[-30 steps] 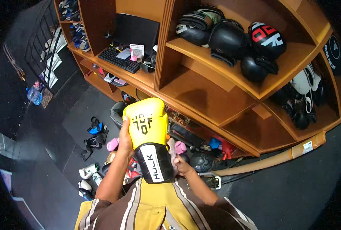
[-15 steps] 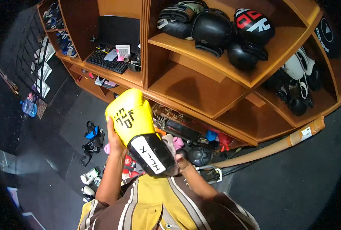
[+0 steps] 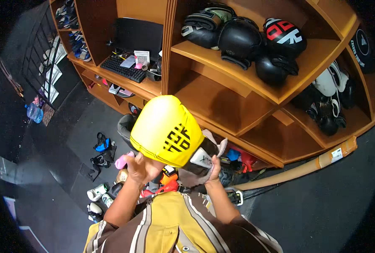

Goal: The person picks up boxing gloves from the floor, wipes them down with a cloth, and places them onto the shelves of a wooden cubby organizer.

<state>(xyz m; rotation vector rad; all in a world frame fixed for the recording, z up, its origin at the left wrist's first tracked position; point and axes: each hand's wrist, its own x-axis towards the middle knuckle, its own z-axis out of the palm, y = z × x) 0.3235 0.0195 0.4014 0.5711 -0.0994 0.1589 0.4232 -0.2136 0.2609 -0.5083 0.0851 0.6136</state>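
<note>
A yellow boxing glove with black lettering and a black cuff is held up in front of my chest, tilted with its cuff to the lower right. My left hand supports its padded part from below, thumb sticking out and fingertips hidden behind it. At the cuff, my right hand is closed on a greyish-pink cloth pressed against the glove. Part of the cuff's white label shows beside the right thumb.
A wooden shelf unit stands ahead, with black boxing gloves on an upper shelf and a keyboard at left. More gloves and gear lie on the dark floor. A long cardboard tube lies at right.
The boxing glove has turned, its padded part swinging right and nearer to me. My left hand has shifted under it, and my right hand has moved slightly up and right with the cloth.
</note>
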